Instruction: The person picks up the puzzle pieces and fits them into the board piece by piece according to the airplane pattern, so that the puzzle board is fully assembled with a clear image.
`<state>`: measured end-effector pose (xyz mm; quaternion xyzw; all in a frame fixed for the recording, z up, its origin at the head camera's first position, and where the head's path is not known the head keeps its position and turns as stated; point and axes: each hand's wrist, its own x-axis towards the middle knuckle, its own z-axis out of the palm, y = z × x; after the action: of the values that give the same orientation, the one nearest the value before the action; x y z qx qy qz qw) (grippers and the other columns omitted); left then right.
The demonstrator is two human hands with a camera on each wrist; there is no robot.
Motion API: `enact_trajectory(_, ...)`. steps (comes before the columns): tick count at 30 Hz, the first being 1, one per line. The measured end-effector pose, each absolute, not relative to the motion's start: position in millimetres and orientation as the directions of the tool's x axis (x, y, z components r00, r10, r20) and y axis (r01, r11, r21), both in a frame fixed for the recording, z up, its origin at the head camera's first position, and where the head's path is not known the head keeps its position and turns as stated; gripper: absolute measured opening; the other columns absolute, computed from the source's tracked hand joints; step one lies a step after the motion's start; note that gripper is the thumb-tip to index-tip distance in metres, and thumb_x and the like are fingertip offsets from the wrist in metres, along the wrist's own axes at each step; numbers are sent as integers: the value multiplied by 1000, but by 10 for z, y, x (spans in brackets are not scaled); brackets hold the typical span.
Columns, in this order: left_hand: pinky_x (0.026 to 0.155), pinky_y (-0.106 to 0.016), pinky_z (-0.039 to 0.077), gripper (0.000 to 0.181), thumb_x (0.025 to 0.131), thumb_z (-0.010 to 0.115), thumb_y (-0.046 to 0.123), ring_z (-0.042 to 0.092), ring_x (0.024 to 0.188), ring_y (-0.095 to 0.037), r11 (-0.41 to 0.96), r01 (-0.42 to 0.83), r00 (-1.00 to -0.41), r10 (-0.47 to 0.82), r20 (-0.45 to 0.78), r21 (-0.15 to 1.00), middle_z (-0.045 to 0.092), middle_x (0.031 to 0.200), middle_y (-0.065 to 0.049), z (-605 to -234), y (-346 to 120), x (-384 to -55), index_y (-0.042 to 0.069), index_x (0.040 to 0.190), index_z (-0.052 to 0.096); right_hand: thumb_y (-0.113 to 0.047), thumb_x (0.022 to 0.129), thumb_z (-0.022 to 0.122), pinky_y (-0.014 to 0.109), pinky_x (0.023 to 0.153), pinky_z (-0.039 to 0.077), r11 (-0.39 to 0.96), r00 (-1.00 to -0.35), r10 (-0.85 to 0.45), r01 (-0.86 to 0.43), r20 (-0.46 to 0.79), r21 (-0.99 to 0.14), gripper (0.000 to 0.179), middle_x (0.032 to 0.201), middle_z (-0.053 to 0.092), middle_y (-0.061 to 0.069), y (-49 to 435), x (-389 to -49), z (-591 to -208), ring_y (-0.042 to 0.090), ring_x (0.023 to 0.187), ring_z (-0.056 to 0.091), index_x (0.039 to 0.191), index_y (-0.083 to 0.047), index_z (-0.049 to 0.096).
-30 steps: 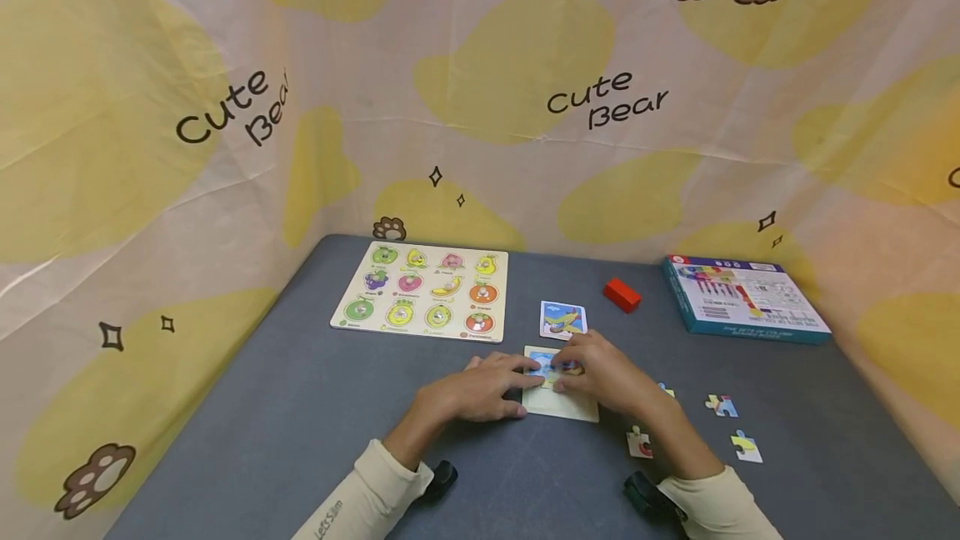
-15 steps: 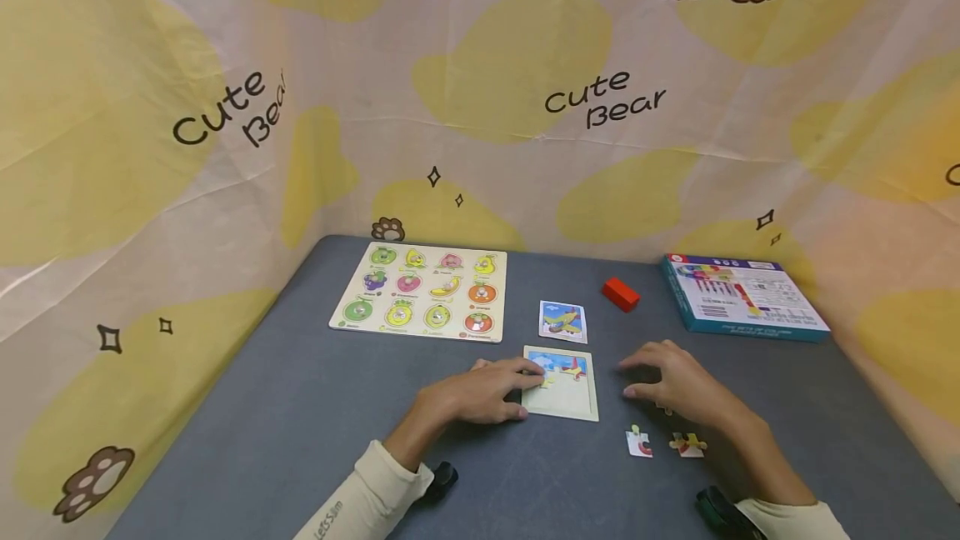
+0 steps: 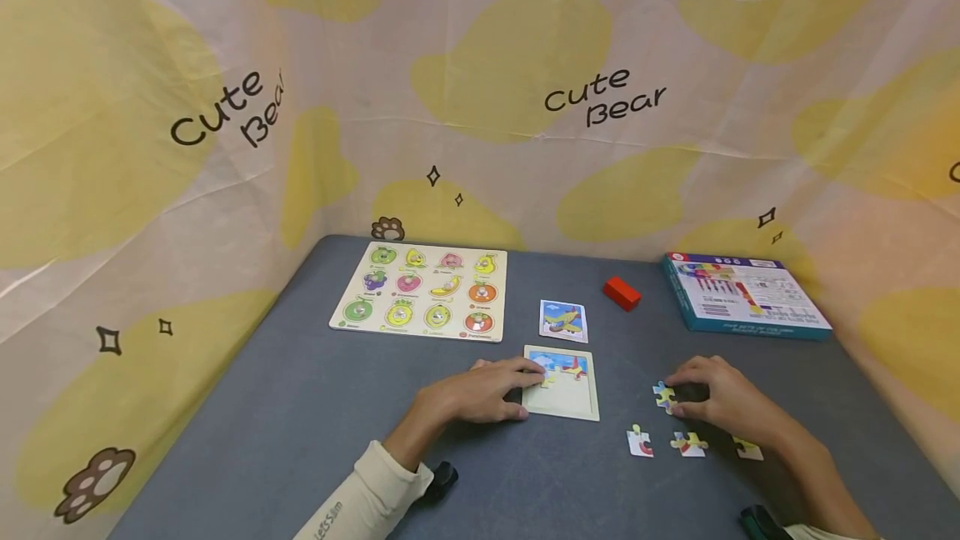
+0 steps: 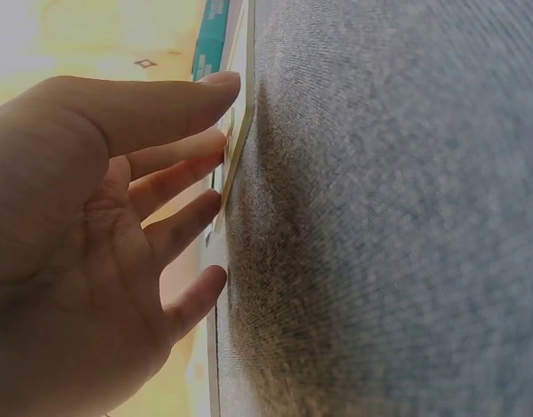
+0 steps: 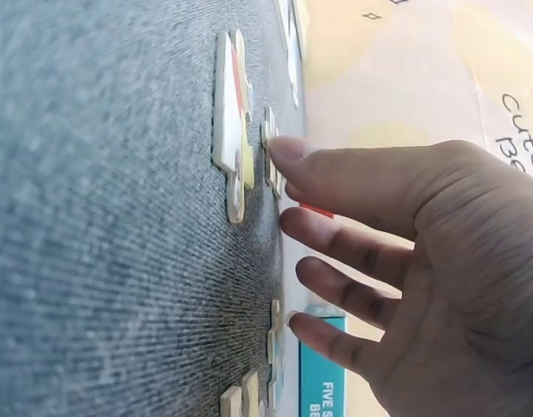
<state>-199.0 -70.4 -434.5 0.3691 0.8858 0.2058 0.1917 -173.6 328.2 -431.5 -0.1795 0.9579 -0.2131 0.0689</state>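
Observation:
My left hand [image 3: 487,390] lies at the left edge of a small wooden puzzle tray [image 3: 566,405], fingertips on the laid pieces and thumb by the rim. Those pieces [image 3: 570,365] fill the tray's upper part with blue sky and a red and yellow shape. To the right, my right hand [image 3: 735,398] pinches a blue and yellow puzzle piece [image 3: 663,397] flat on the table, thumb and index at its edges. In the right wrist view the thumb tip meets this piece [image 5: 270,139]; the index is mostly hidden. Nearer lie loose pieces [image 3: 640,442], [image 3: 688,444], one partly under the wrist [image 3: 748,449].
Behind the tray lies a picture card [image 3: 563,321] with a yellow airplane. A fruit board [image 3: 420,292] is at the back left. A red block [image 3: 622,293] and a flat teal-sided box [image 3: 746,297] sit at the back right. Printed curtains enclose the table.
My right hand has left the tray, where it was pressing pieces, and moved right to the blue and yellow piece. My left hand stays at the tray's left edge.

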Motion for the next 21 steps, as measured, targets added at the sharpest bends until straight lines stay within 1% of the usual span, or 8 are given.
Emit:
enact_trajectory(4,115,-43,32,61,104,70,27,36,155,-12,646,565,-656,729,-197,514,42,166,6,-4351,-706,-1992,19,160,49,-27,86,87,48,88,49,853,-925,-372,-308,-78,-422,27,114,68,1,3288,-1722,-4309,27,108,55,110,-15,82)
enact_trajectory(8,115,-43,31,61,104,70,27,36,155,-12,646,558,-656,728,-201,521,42,166,6,-4346,-703,-1990,19,161,49,-26,87,86,48,88,48,857,-928,-366,-307,-69,-413,23,113,67,1,3276,-1701,-4324,26,108,55,108,-16,82)
enact_trajectory(12,115,-43,32,61,104,70,27,36,155,-12,646,555,-655,728,-203,523,42,166,6,-4337,-700,-1985,19,160,49,-28,87,87,47,87,48,863,-934,-352,-297,-65,-409,22,111,68,0,3268,-1693,-4322,26,106,55,106,-17,82)
enact_trajectory(21,116,-43,32,61,104,68,27,36,155,-13,649,563,-655,728,-203,511,41,166,5,-4325,-699,-1976,19,161,48,-32,88,86,43,85,46,870,-936,-334,-263,-106,-417,22,107,69,-3,3288,-1705,-4291,24,105,54,104,-18,82)
